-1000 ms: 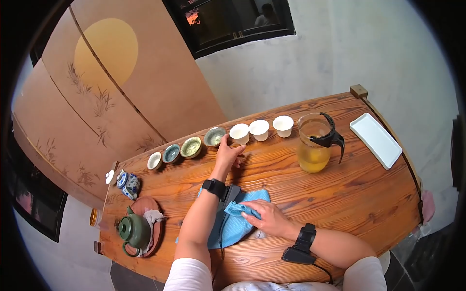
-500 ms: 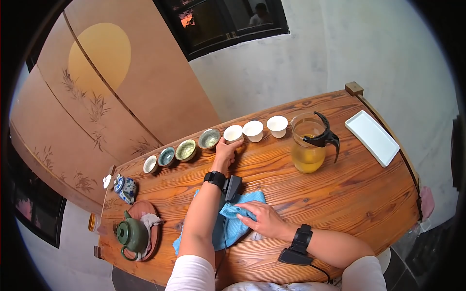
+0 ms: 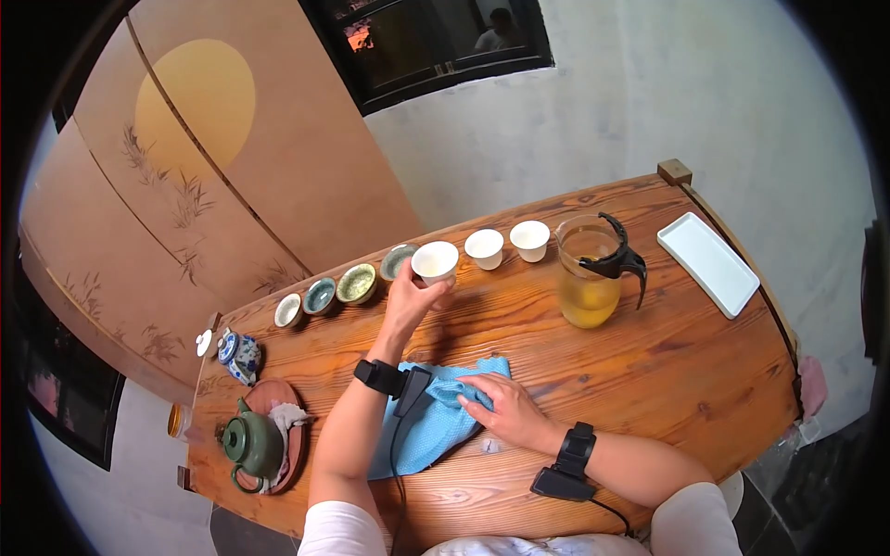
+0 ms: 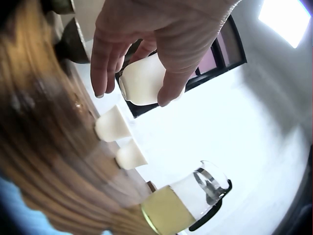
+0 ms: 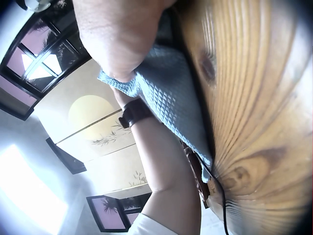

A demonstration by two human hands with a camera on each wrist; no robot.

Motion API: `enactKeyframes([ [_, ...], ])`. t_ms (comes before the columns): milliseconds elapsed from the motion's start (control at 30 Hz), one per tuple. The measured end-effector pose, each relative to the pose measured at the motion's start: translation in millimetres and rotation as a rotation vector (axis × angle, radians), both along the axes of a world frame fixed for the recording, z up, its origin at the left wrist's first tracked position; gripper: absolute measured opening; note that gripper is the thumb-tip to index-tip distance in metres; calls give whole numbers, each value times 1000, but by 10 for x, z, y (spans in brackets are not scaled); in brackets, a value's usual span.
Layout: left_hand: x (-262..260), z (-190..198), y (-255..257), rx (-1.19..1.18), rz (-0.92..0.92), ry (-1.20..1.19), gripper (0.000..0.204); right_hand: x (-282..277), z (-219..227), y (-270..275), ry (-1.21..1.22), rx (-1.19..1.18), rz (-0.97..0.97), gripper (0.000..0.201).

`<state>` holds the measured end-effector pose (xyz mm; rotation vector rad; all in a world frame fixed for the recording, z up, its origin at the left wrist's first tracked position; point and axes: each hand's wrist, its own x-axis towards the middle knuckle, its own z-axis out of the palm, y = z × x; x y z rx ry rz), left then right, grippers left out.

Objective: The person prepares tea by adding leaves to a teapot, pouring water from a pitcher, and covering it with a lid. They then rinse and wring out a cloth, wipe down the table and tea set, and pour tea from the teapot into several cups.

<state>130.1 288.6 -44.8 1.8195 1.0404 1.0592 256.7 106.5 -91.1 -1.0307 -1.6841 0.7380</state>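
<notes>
One white cup (image 3: 435, 262) has risen off the wooden table (image 3: 556, 375).

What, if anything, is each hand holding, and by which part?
The left hand holds a white cup by its outer wall, between thumb and fingers. The right hand touches the blue cloth at a bunched fold; whether it grips cannot be told.

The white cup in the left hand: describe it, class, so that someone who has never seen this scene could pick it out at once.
Look along the far edge of the wooden table, between the glass jug and the coloured cups. There the left hand holds a white cup. It alone is lifted off the wood; the other two white cups stand on it.
</notes>
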Motion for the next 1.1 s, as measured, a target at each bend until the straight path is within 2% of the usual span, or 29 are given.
enactKeyframes([
  [67,147,278,-109,-47,-83,-3,49,-1,-3,3,5,-13,1,29],
  [267,802,823,-316,215,-199,109,44,-10,-13,3,-10,37,-21,28],
  [333,1009,947,-382,529,-136,293,43,-22,-47,17,4,59,-42,28],
  [367,1099,994,-431,603,-133,306,45,-20,-48,18,6,60,-29,27],
  [400,1168,1021,-469,605,-144,308,45,-19,-51,15,8,61,-17,27],
  [467,1287,1054,-527,932,-73,552,48,-17,-48,8,36,68,-28,27],
  [500,1323,1052,-552,989,-49,622,50,-13,-33,4,42,51,-21,27],
  [567,1360,1045,-585,1060,-55,624,50,-7,-28,2,52,36,-13,28],
  [633,1353,1036,-600,1130,-53,624,50,-12,-40,9,-19,143,-106,25],
  [667,1332,1021,-588,1144,-51,556,49,-5,-29,7,-19,146,-105,25],
  [733,1219,960,-540,1159,-39,491,48,17,9,-2,-98,263,-266,20],
  [800,987,873,-494,686,-131,296,45,21,22,6,-58,247,-271,18],
  [833,852,924,-597,163,-251,119,46,24,29,8,-18,225,-283,17],
  [867,693,884,-652,167,-242,115,46,30,48,3,-21,229,-274,17],
  [933,341,745,-753,-114,-272,-156,49,44,89,-6,135,61,-250,19],
  [1000,-50,542,-843,-192,-211,-196,52,58,69,25,182,-49,-242,20],
  [1067,-404,315,-982,-226,-166,-224,55,-21,45,65,672,-234,-99,17],
  [1100,-553,188,-1047,-233,-130,-184,56,22,103,14,746,-354,-36,14],
])
